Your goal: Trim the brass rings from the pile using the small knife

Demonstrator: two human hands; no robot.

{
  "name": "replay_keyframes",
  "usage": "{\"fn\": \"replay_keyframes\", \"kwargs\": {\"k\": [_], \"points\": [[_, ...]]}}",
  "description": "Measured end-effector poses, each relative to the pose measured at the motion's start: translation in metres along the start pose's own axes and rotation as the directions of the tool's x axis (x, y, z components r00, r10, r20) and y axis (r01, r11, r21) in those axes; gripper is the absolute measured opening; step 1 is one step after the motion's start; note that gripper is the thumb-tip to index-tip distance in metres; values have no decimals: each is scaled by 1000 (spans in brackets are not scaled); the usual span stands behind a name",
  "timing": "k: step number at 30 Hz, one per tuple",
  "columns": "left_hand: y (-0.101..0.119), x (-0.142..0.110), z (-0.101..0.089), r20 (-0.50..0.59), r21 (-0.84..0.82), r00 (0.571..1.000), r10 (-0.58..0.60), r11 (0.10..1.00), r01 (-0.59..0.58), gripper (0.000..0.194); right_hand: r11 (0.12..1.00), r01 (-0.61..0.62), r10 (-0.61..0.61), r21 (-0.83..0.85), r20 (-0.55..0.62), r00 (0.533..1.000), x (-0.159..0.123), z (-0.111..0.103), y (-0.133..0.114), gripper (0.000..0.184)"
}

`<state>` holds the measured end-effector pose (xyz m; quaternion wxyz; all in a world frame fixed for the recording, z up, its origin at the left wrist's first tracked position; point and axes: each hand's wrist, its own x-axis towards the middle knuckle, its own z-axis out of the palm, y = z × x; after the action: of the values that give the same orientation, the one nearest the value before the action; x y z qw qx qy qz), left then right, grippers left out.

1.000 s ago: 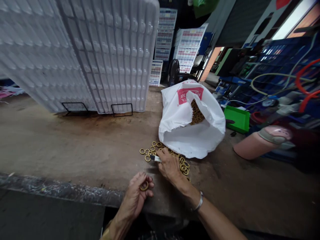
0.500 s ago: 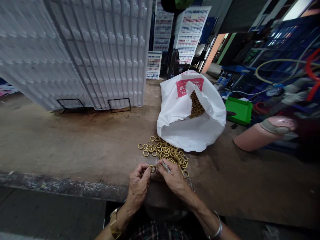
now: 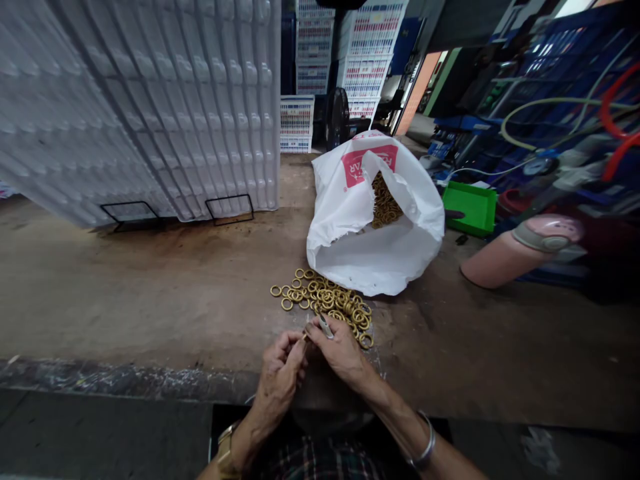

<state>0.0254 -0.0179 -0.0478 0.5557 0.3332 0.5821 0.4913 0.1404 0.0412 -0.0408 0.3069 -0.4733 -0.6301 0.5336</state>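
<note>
Pinched between the thumb and fingers of the left hand (image 3: 281, 370) is a ring (image 3: 305, 337), partly hidden; the right hand (image 3: 344, 350) meets it from three o'clock, its own fingers closed round a slim tool (image 3: 326, 327). From the grip, loose rings (image 3: 327, 297) lie on the table (image 3: 150, 287) at one o'clock, with the torn bag (image 3: 330, 213) beyond, more rings inside; bottle (image 3: 505, 260) past two, clear trays (image 3: 200, 133) upright at eleven

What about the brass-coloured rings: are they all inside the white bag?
No, many rings lie heaped on the table in front of the white bag.
</note>
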Motion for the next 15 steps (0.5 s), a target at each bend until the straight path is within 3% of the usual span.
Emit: {"fn": "replay_keyframes", "kwargs": {"k": [3,9,12,15], "points": [[-4,-1,-2,63,-54,997,-53,997,56,43,999,23,-24,-33,-12,1000,0,1,2,22],[-11,-1,-7,155,-202,988,-8,979,39,34,998,40,-40,-48,-6,999,-1,-1,5,25],[-11,0,-7,126,-195,992,10,981,15,35,965,92,-102,-245,-27,994,-4,-2,9,22],[-9,0,-7,83,-153,996,24,988,-11,39,872,181,-177,-455,51,983,-9,-1,11,19]]}}
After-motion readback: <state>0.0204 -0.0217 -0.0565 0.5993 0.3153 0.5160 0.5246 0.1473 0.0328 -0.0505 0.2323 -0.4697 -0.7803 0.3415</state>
